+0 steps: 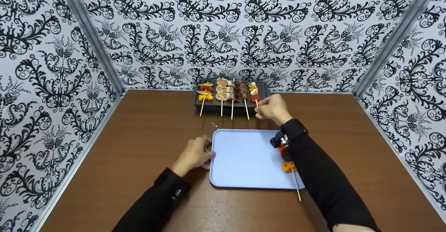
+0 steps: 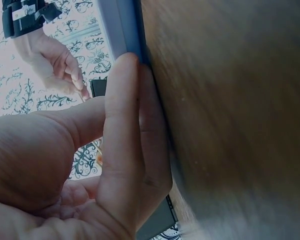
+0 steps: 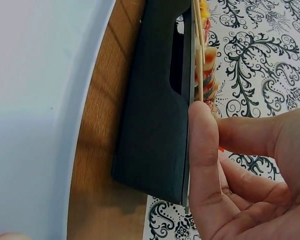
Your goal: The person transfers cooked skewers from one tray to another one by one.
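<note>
My left hand (image 1: 195,153) grips the left edge of a pale blue tray (image 1: 244,155), with the thumb on its rim and fingers along the side. At the grill (image 1: 212,109), my right hand (image 1: 273,108) pinches the stick of the rightmost skewer (image 1: 254,95), which carries red, white and yellow pieces. That skewer's food end still lies on the grill top. In the right wrist view, thumb and fingertips meet beside the dark grill's edge (image 3: 155,115). Another skewer (image 1: 288,167), with orange and dark pieces, lies at the tray's right side, partly hidden under my right forearm.
Several more skewers lie side by side on the grill, among them a pepper skewer (image 1: 205,96), one with pale ring-shaped slices (image 1: 222,89) and one with brown meat (image 1: 243,89). Their sticks overhang the front. Patterned walls (image 1: 226,33) enclose the brown table (image 1: 156,120).
</note>
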`<state>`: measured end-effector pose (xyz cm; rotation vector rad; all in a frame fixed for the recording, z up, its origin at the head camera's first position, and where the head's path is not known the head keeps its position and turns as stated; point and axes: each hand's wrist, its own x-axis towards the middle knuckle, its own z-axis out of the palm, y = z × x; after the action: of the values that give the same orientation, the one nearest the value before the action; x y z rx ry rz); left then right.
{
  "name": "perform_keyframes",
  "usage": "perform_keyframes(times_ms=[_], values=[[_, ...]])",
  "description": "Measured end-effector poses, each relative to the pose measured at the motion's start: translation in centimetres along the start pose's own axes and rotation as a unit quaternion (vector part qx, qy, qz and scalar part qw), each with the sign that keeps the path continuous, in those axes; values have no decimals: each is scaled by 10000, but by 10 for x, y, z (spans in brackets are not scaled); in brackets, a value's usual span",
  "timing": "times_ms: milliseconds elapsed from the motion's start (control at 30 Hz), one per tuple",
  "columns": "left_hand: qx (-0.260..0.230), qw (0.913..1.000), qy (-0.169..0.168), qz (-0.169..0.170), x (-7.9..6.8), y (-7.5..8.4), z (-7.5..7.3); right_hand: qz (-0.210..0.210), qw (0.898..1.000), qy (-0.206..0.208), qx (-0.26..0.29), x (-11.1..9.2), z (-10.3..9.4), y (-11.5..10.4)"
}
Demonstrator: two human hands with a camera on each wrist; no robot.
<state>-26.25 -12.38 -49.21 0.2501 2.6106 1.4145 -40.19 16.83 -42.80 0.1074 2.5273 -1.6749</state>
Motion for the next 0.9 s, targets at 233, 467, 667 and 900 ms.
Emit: perform_keyframes(times_ms=[233, 467, 667, 900], values=[[-9, 9999, -9, -147, 0, 0, 1, -55, 9997, -63, 233, -4, -3, 3], [43, 9998, -12, -203, 2, -1, 1, -111, 9988, -99, 457, -13, -5, 2], [96, 9998, 28, -156, 1, 0, 1, -207, 9984, -150, 496, -24, -9, 2], [66, 9998, 2, -177, 0, 1, 1, -248, 9976, -248, 601, -37, -15, 8]])
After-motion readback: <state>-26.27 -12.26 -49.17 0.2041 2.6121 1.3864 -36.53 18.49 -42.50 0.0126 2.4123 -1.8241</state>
